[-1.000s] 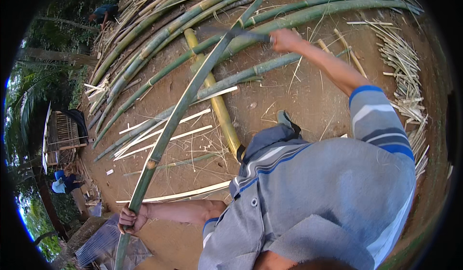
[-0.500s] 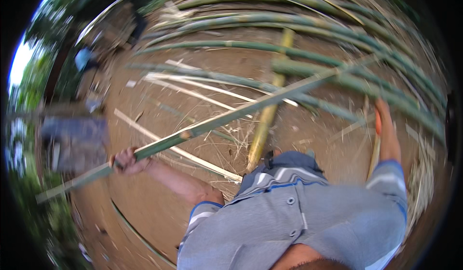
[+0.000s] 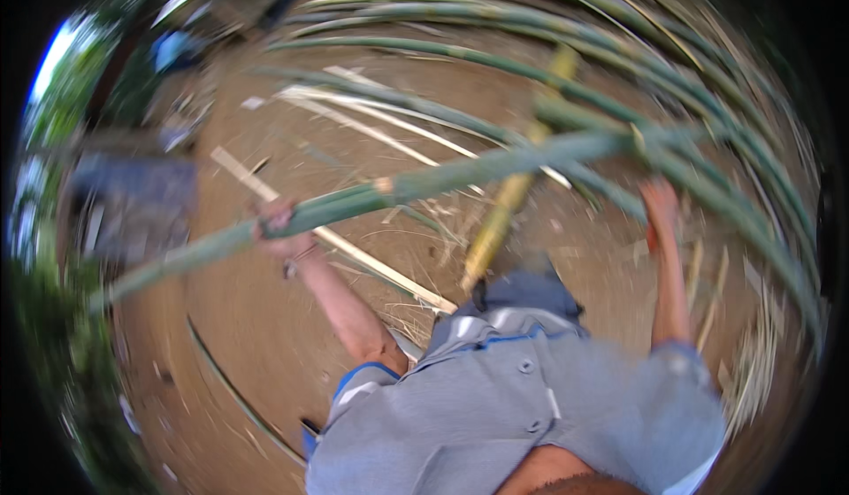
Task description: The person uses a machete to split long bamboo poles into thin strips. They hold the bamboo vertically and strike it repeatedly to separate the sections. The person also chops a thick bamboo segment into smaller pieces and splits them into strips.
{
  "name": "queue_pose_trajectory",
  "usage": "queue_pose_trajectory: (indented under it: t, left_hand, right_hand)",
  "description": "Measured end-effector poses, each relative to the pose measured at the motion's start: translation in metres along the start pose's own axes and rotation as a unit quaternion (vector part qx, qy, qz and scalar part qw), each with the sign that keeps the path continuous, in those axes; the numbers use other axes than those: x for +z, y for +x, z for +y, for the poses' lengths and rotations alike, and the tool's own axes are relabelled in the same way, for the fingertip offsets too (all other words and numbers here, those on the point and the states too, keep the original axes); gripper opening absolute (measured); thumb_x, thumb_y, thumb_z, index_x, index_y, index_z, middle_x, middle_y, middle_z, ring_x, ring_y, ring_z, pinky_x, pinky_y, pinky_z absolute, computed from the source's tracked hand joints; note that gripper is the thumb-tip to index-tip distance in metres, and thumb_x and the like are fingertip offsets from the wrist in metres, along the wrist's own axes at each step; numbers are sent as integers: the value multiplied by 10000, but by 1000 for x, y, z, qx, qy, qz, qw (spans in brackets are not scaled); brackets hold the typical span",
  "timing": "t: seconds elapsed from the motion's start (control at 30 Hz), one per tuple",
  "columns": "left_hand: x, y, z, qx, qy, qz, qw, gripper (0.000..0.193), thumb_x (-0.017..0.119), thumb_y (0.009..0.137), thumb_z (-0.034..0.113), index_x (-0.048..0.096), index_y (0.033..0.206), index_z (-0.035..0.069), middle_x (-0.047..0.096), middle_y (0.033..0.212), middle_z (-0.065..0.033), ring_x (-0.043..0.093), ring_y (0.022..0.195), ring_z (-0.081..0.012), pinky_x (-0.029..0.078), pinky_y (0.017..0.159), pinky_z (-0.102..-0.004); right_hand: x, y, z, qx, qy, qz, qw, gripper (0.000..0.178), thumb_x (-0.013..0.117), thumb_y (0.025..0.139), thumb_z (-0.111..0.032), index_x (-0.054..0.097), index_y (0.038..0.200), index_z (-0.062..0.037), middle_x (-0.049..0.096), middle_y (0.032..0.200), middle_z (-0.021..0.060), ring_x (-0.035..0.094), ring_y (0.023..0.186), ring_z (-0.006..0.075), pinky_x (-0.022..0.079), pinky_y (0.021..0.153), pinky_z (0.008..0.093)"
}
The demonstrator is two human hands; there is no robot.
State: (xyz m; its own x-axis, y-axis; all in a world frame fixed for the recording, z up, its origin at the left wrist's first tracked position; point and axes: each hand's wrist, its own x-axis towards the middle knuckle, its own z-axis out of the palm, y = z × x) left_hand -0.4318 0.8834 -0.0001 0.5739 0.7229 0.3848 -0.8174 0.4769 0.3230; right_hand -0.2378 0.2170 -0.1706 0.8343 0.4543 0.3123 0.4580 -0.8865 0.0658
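My left hand (image 3: 281,231) is closed round a long green bamboo pole (image 3: 495,168), toward its left end. The pole slants up to the right across the view, over other bamboo on the ground, and shows a pale ring at a node. My right hand (image 3: 659,201) hangs just below the pole's right part, apart from it as far as I can see. Its fingers look closed and are blurred. Something orange, like a tool handle (image 3: 653,239), shows beside the palm; the rest of it is hidden.
Several green bamboo poles (image 3: 495,13) lie on the dirt at the back and right. A yellow bamboo pole (image 3: 495,234) lies crosswise in the middle. Pale split strips (image 3: 389,274) and shavings are scattered around. At the right lies a pile of strips (image 3: 756,367); a bluish sheet (image 3: 133,181) is at left.
The held bamboo has rolled from its flat split side to its round green side, and its left end has risen. My left hand has moved up and right; my right hand has moved left.
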Motion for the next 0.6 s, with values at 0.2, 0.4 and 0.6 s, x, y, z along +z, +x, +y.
queue_pose_trajectory:
  t: [0.2,0.4,0.6]
  left_hand:
    - [-63,4,50,32,-40,-126,991,283,570,724,186,538,964,37,333,579,19,361,525,-109,352,539,-270]
    - [-26,12,24,32,-93,-161,982,285,559,767,125,565,1030,16,310,553,23,347,483,-93,352,504,-228]
    - [-16,23,31,12,-27,-93,995,356,545,755,161,540,1056,-29,307,569,-3,333,499,-117,330,512,-264]
  right_hand:
    - [-143,86,-91,91,158,-166,969,206,600,634,-177,574,807,-68,615,739,159,607,732,348,466,628,460]
    - [-108,103,-9,126,125,-298,938,223,630,600,-186,605,804,-100,630,780,145,616,775,335,481,670,459]
    - [-16,75,163,401,19,-242,884,239,598,740,-215,640,876,-23,652,848,159,630,777,323,496,695,425]
